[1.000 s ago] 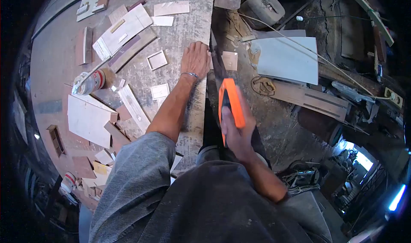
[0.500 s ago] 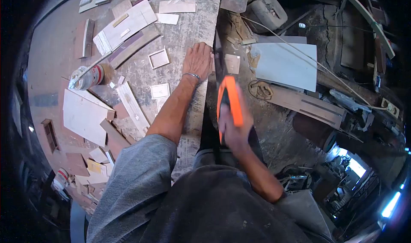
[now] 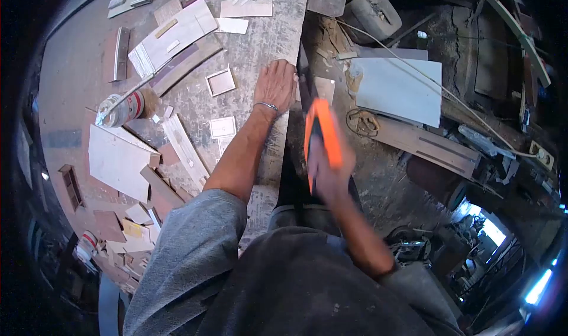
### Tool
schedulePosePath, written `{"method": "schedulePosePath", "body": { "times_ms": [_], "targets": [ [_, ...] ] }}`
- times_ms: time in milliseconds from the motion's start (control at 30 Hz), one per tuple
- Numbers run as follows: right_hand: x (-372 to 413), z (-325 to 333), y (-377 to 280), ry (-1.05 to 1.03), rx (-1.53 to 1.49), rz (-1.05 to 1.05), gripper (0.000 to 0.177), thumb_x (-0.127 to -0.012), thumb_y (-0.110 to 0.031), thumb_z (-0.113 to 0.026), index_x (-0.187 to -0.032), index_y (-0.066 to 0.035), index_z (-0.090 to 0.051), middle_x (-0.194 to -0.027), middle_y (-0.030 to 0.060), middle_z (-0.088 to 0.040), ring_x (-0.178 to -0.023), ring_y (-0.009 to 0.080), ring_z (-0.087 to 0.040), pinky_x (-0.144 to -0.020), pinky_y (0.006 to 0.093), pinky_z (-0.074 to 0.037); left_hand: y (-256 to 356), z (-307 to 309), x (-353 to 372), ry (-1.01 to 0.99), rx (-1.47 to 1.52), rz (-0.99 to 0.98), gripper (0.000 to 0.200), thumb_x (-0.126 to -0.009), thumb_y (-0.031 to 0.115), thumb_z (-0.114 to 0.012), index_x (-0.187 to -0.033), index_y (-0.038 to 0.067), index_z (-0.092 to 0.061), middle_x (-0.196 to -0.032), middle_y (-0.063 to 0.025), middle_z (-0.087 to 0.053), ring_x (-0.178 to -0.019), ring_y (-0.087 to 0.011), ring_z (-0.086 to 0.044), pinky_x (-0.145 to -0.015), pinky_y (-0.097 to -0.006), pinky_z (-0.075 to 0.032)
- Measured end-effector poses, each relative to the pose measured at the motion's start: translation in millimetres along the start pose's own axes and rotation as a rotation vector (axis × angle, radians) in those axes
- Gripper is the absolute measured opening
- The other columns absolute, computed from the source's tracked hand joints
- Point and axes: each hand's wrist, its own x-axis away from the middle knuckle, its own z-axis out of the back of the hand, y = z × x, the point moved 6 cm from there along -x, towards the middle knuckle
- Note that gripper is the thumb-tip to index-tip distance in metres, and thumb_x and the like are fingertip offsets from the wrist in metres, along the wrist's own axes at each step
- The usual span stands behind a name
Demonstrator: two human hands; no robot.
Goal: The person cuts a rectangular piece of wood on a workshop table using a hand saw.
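My left hand (image 3: 276, 86) lies at the right edge of the worktable (image 3: 260, 52), palm down, its fingertips curling over something at the edge that I cannot make out. Beside the table, my right hand (image 3: 332, 167) is wrapped round the orange handle of a handsaw (image 3: 322, 129), blurred by motion. The dark blade points away from me along the table edge, just right of my left hand. A pale wood piece (image 3: 324, 89) shows beyond the blade. To the left of my left hand is a small framed wooden square (image 3: 220, 82).
Wood strips and panels (image 3: 121, 161) cover the table's left part, with a glue-smeared jar (image 3: 125, 108) among them. A white board (image 3: 399, 90), a slotted plank (image 3: 426, 149) and a plastic can (image 3: 373, 18) lie to the right on the floor.
My right hand and the saw have shifted slightly away from me and to the right. The left hand stays at the table edge, while the whole view has moved a little.
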Motion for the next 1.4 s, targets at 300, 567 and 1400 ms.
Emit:
{"method": "schedulePosePath", "body": {
  "times_ms": [300, 567, 1400],
  "targets": [
    [18, -23, -9, -0.014, 0.175, 0.211, 0.068, -0.099, -0.005, -0.062, -0.161, 0.001, -0.034, -0.101, 0.0052, -0.064, -0.061, 0.0050, -0.050, -0.056, 0.0229, -0.045, -1, -4, 0, 0.014, -0.026, 0.003, 0.023, -0.099, 0.024, -0.055, -0.110, 0.005, -0.060, -0.109, -0.0136, -0.057, -0.109, -0.0318, -0.054, -0.092, -0.0451, -0.041],
    [19, -22, -20, -0.116, -0.020, -0.096, 0.067, -0.100, -0.012, -0.063, -0.159, 0.003, -0.036, -0.146, 0.0239, -0.058, -0.128, 0.0264, -0.063, -0.108, 0.0417, -0.049, -4, -3, -1, 0.079, -0.032, -0.012, 0.022, -0.101, 0.024, -0.053, -0.108, 0.005, -0.060, -0.108, -0.0137, -0.057, -0.107, -0.0320, -0.054, -0.091, -0.0457, -0.041],
    [-21, -3, 21, -0.014, -0.016, 0.029, 0.063, -0.099, 0.000, -0.060, -0.159, -0.006, -0.042, -0.107, 0.0056, -0.065, -0.067, 0.0089, -0.057, -0.056, 0.0251, -0.049, 0, 2, 0, 0.007, -0.022, 0.002, 0.024, -0.101, 0.025, -0.052, -0.110, 0.004, -0.060, -0.110, -0.0144, -0.057, -0.110, -0.0325, -0.054, -0.094, -0.0460, -0.041]
  ]
}}
